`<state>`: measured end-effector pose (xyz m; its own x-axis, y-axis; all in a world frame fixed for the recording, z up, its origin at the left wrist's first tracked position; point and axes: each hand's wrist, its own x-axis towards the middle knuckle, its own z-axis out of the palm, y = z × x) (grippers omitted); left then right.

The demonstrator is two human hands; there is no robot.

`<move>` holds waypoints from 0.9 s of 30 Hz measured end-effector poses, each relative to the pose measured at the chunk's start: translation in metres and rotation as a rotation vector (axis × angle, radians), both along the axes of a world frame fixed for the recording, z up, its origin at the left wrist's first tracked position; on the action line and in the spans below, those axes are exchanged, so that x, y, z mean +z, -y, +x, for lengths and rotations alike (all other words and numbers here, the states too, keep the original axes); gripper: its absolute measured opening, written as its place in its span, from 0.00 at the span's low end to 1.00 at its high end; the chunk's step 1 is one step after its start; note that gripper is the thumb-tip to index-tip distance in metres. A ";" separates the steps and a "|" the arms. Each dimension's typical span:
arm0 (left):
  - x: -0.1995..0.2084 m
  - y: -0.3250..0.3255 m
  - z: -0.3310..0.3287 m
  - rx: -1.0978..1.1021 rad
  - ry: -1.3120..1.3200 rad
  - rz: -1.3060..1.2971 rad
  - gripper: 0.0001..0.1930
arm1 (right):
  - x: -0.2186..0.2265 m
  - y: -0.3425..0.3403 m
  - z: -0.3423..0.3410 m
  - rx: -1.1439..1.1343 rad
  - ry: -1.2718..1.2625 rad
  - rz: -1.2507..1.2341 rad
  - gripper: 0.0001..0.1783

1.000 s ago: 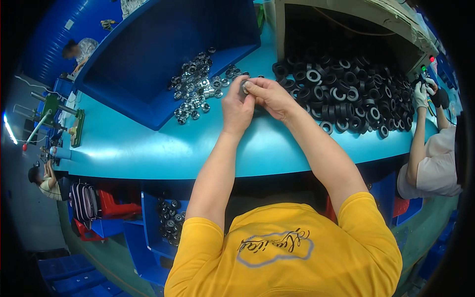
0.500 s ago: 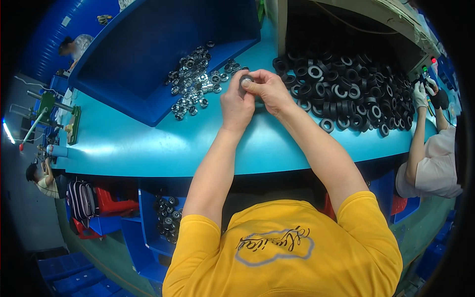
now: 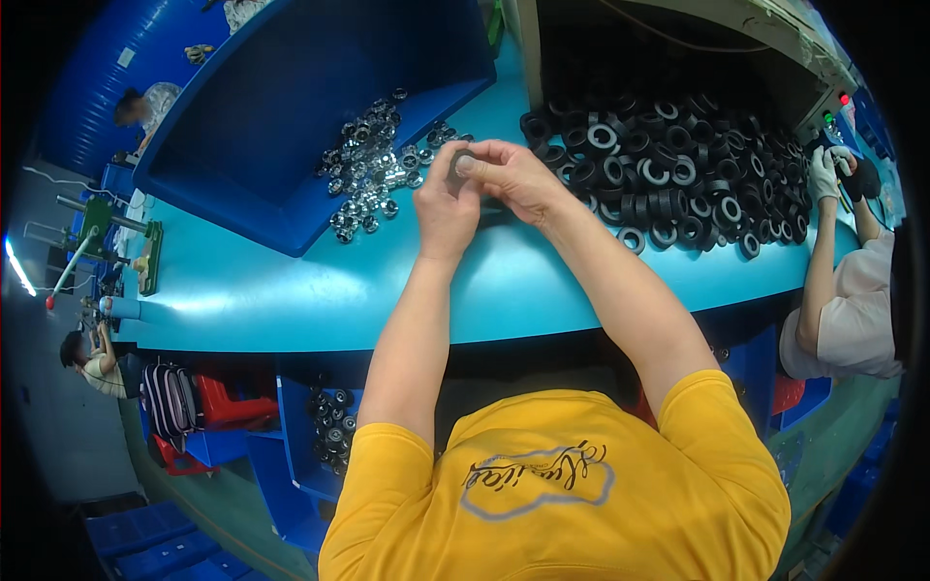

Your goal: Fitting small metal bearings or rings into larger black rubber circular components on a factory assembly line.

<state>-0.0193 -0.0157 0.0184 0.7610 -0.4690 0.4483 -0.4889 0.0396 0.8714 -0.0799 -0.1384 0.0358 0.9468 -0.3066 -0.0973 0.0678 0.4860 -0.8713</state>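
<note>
Over the turquoise worktable (image 3: 387, 310), my two hands meet around a small black ring (image 3: 455, 171). My left hand (image 3: 442, 213) grips its side with curled fingers. The thumb of my right hand (image 3: 518, 181) presses on the ring's face, and its fingers bend round the far side. Both hands cover much of the ring, so whether a metal part sits inside it cannot be seen well. To the left lies a heap of shiny, round metal parts (image 3: 373, 167). A big pile of black rings (image 3: 668, 165), some showing grey faces, spreads out on the right.
A large blue bin (image 3: 310, 237) lies tilted behind the metal parts. Below the table edge, a blue crate (image 3: 295, 426) holds several black-and-metal pieces. A green hand press (image 3: 92, 228) stands far left. On the right, a co-worker's gloved hand (image 3: 823, 174) is near indicator lights.
The view has shifted slightly. My hands stay closed around the ring, with the right thumb still pressing on it. The co-worker's gloved hands at right have moved a little.
</note>
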 end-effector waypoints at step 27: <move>-0.008 0.004 -0.003 0.085 0.020 0.048 0.18 | -0.015 -0.006 0.009 -0.159 -0.019 -0.135 0.20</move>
<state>-0.0223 -0.0201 0.0106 0.7904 -0.4239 0.4422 -0.5057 -0.0442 0.8616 -0.0707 -0.1320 0.0208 0.8839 -0.4633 -0.0630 0.1170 0.3494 -0.9296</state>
